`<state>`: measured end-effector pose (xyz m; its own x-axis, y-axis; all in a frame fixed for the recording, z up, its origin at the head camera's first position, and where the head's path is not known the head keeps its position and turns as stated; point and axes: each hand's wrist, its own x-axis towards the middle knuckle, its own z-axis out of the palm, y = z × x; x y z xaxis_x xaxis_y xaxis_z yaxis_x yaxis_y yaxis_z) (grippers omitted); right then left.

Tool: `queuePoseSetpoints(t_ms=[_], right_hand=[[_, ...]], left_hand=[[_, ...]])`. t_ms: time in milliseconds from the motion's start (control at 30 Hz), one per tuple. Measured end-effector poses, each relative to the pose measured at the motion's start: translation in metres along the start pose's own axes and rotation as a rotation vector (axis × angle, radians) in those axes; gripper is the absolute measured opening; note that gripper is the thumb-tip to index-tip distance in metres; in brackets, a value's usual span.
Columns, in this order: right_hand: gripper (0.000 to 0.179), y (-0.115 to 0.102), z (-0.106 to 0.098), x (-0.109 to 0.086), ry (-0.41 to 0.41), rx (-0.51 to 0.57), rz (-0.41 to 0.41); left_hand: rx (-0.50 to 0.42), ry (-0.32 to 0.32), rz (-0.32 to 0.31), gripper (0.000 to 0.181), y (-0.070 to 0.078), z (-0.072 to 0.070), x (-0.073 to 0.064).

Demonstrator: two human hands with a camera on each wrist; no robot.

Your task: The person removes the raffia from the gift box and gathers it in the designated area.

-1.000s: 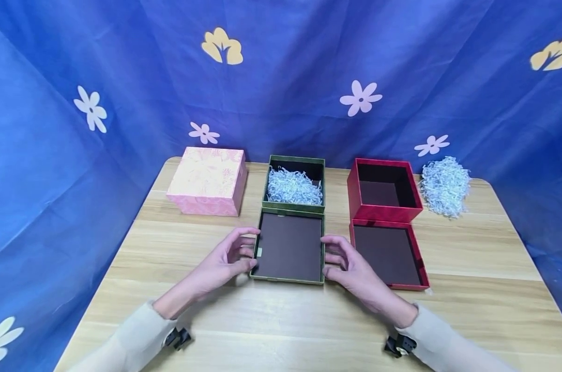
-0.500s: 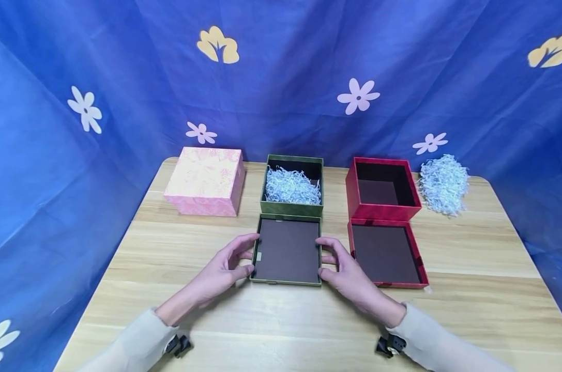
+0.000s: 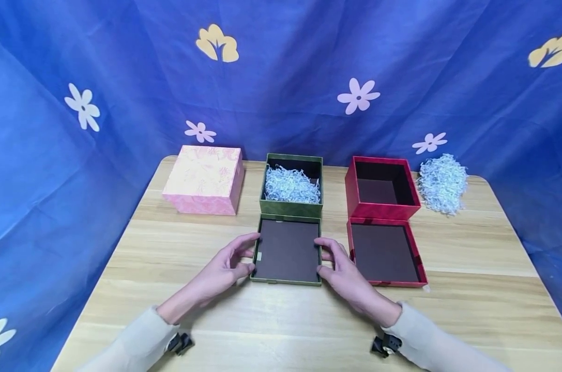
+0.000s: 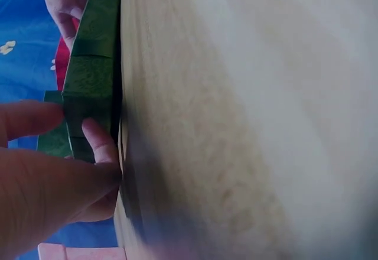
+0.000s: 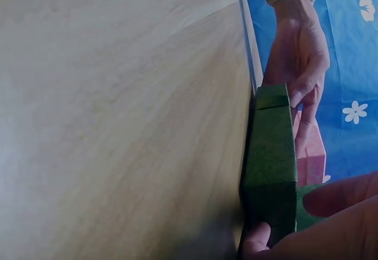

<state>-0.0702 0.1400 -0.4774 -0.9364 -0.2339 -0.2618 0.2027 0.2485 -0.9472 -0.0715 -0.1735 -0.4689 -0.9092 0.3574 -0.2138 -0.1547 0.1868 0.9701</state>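
A green box lid [image 3: 287, 250] lies with its dark inside facing up, right in front of the matching green box [image 3: 291, 208]. My left hand [image 3: 225, 266] holds the lid's left side, fingertips at the rim and thumb near the front corner. On the opposite side my right hand [image 3: 348, 276] grips it the same way, its fingers bent against the edge. From the left wrist view the lid's patterned outer wall [image 4: 88, 83] shows close over the table. Pale blue shredded paper [image 3: 290, 186] fills part of the green box.
A closed pink box [image 3: 203, 178] stands at the left. To the right are an open red box [image 3: 383, 191], its upturned red lid [image 3: 388, 253] in front, and a heap of blue shredded paper [image 3: 442, 183]. A blue flowered curtain [image 3: 281, 82] hangs behind the wooden table [image 3: 281, 320].
The green lid has shifted slightly toward me, showing more of the green box's front wall. Both hands moved with it, then stayed nearly still over the last half second.
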Motion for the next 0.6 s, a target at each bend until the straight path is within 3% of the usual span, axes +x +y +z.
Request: queuePoseSetpoints(t_ms=[267, 433, 600], right_hand=[[0.067, -0.01, 0.002, -0.002, 0.015, 0.023, 0.012], [0.07, -0.022, -0.003, -0.004, 0.018, 0.025, -0.017], [0.066, -0.033, -0.014, -0.001, 0.051, 0.008, -0.058]], left_hand=[[-0.024, 0.036, 0.0, 0.077, 0.002, -0.001, 0.007], [-0.02, 0.05, 0.054, 0.078, 0.003, -0.004, 0.012], [0.043, 0.098, 0.095, 0.079, 0.008, -0.008, 0.017]])
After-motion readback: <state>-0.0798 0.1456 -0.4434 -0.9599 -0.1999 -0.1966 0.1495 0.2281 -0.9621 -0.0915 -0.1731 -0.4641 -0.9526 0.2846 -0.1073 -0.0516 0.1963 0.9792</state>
